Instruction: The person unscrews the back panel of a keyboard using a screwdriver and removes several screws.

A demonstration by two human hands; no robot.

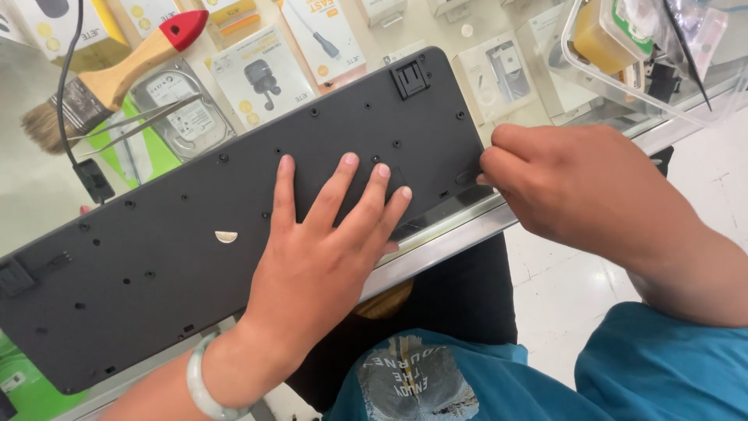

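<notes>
A black keyboard (156,234) lies face down on a glass counter, its underside with several screw holes facing up. My left hand (323,242) rests flat on its back near the middle, fingers spread, a pale bangle on the wrist. My right hand (569,183) has its fingers curled at the keyboard's right end, fingertips pressing at the edge. Whether anything small is pinched in those fingers is hidden.
A wooden brush (109,74) with a red handle tip and metal tweezers (136,125) lie on the glass at the upper left. A clear plastic box (623,54) stands at the upper right. The counter's metal edge (460,234) runs below the keyboard. Packaged goods show under the glass.
</notes>
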